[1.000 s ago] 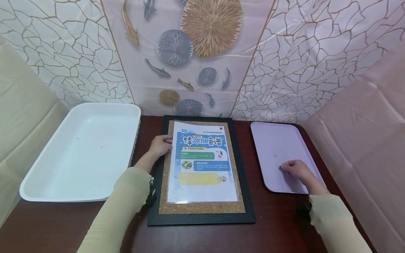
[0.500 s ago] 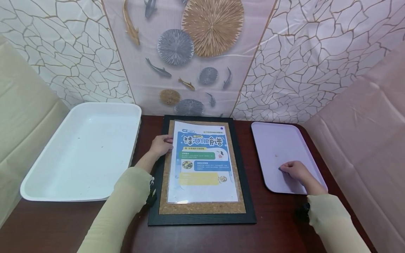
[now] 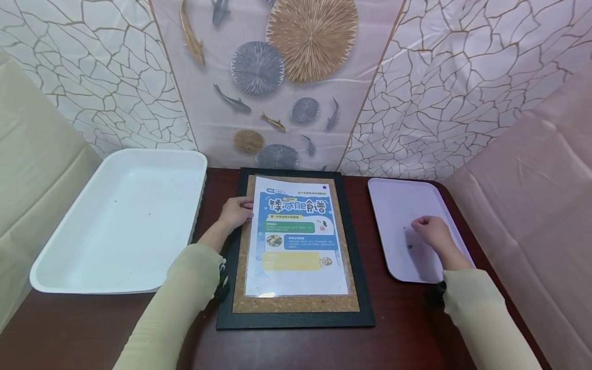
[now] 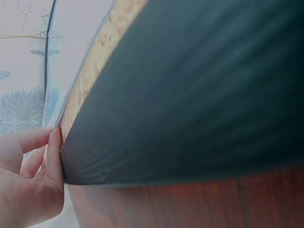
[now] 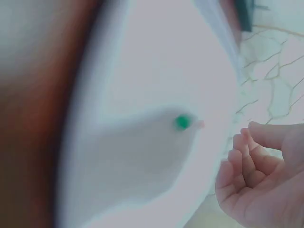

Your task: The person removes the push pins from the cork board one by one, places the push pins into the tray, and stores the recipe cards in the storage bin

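A laminated sheet (image 3: pixel 296 282) with blue, green and yellow print lies on a black-framed cork board (image 3: pixel 250 306). My left hand (image 3: pixel 235 212) pinches the sheet's left edge; in the left wrist view thumb and fingertips meet at that edge. Over the lilac tray (image 3: pixel 398 198), my right hand (image 3: pixel 435 231) hovers with curled fingers, thumb tip near the index fingertip. Nothing shows between them in the right wrist view. A small round green piece (image 5: pixel 182 122), perhaps a push pin, lies on the tray beside a tiny pinkish piece (image 5: pixel 202 124). Both are blurred.
At the left stands a large white tray (image 3: pixel 125 221) with a few dark specks. A small purple dot (image 3: pixel 324 187) marks the sheet's top right corner. Patterned cloth (image 3: pixel 287 103) hangs behind the dark wooden table (image 3: pixel 296 349), with plain cloth at both sides.
My right hand has let go of the small green piece, which stays on the tray, and has moved away from my body, up the tray. The left hand has stayed at the sheet's edge.
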